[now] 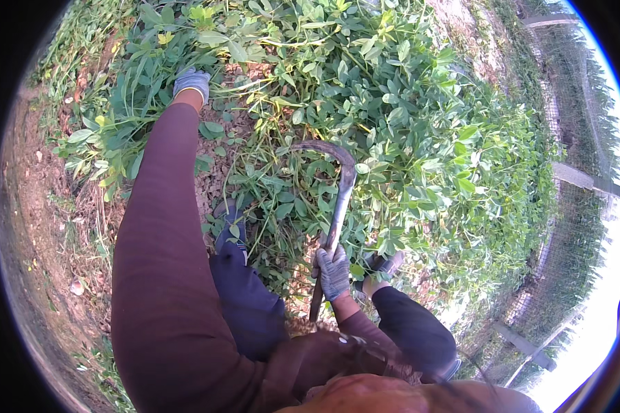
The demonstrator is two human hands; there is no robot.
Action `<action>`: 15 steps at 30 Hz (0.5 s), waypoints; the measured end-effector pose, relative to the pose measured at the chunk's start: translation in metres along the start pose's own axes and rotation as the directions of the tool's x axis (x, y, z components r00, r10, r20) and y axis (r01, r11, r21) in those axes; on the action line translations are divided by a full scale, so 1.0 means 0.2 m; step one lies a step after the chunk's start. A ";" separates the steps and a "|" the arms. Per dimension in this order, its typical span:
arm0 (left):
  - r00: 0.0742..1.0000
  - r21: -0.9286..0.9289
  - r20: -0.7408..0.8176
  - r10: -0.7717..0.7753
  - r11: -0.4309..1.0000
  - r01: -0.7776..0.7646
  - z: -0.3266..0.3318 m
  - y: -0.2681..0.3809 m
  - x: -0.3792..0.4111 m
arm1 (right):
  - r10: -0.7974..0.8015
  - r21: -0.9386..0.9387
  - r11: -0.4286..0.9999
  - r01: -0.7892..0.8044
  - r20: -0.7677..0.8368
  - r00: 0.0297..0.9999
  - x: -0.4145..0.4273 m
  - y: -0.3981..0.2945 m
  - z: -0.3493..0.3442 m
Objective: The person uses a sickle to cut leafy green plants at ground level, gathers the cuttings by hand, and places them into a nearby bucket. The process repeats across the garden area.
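My right hand (333, 272), in a grey knit glove, grips the handle of a sickle (341, 199) in front of my body. Its curved, dull blade hooks to the left over low leafy plants (392, 111), apparently peanut plants. My left hand (192, 83), also gloved, reaches far forward to the left and is down among a heap of the green stems and leaves (139, 98). Its fingers are hidden, so whether they hold stems is unclear. Between the hands, loose stems lie over bare brown soil (214, 173).
My left shoe (231, 219) is partly covered by leaves, and my right foot (387, 263) stands beside the plants. Bare ground with dry litter (51, 232) runs along the left. A mesh fence (573, 222) with posts (573, 175) lines the right side.
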State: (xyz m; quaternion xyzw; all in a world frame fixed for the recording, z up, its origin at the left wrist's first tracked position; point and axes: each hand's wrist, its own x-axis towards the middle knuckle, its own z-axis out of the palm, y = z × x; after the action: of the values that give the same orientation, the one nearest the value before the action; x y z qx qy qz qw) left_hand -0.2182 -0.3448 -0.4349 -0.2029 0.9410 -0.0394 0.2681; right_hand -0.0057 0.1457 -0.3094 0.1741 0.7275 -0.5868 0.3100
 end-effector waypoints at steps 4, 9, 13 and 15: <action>1.000 0.089 0.011 0.006 0.996 -0.006 0.08 -0.05 0.02 | -0.005 0.021 1.000 0.004 0.036 0.999 0.02 0.03 0.02; 1.000 0.128 0.005 -0.025 0.991 0.024 -0.08 -0.01 -0.08 | 0.010 0.040 0.999 -0.010 0.011 1.000 0.01 0.03 0.04; 0.999 0.126 -0.022 0.024 0.992 -0.021 -0.14 0.03 -0.13 | 0.027 0.007 1.000 -0.027 -0.022 0.999 0.02 0.04 0.02; 1.000 0.149 -0.003 0.015 0.989 -0.014 -0.11 -0.01 -0.15 | 0.021 0.015 1.000 -0.021 -0.004 1.000 0.02 0.02 0.02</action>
State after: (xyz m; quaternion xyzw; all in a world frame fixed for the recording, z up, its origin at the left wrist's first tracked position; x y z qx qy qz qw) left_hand -0.2050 -0.3360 -0.4015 -0.1754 0.9374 -0.1080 0.2808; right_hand -0.0050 0.1420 -0.3166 0.1854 0.7219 -0.5885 0.3133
